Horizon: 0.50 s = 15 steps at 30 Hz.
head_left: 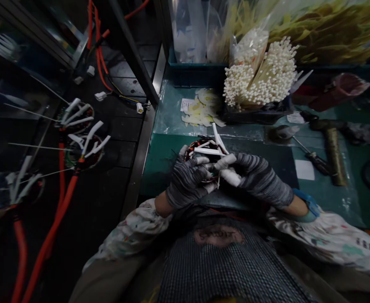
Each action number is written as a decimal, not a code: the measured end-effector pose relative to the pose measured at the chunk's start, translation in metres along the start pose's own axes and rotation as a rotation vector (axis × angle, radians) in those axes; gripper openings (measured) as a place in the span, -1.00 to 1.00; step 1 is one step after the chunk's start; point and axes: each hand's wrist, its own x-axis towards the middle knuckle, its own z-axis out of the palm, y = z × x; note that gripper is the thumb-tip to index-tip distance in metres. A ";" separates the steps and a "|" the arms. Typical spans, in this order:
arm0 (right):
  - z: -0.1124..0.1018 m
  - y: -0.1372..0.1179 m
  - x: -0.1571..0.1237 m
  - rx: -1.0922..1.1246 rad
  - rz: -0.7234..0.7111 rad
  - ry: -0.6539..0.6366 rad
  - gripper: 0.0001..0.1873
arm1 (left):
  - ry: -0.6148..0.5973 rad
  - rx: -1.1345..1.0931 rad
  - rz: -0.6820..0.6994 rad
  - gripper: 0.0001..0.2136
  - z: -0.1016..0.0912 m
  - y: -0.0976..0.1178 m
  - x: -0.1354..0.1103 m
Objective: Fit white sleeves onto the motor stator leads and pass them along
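Observation:
Both gloved hands are in front of me, in grey striped gloves, holding a round wound stator (202,150) with dark coils and white sleeves sticking out. My left hand (186,179) grips its near side. My right hand (254,179) pinches a white insulating sleeve (230,176) against the stator, with its fingers wrapped around the sleeve. The lower part of the stator is hidden behind my fingers.
A bundle of white round-headed sticks (260,75) stands beyond my hands, beside pale scraps on plastic sheeting (202,109). A screwdriver (314,158) and a mallet (334,155) lie on the green mat (169,164) to the right. Stators with orange cables (83,147) rest on the dark shelf to the left.

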 end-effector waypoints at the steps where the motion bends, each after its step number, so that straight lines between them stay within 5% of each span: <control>1: 0.001 0.002 -0.001 -0.009 -0.009 0.031 -0.91 | -0.012 -0.013 0.001 -0.81 0.000 0.000 0.001; 15: 0.001 0.015 -0.001 -0.071 -0.265 0.016 -0.85 | -0.014 -0.020 -0.017 -0.82 -0.002 -0.002 0.001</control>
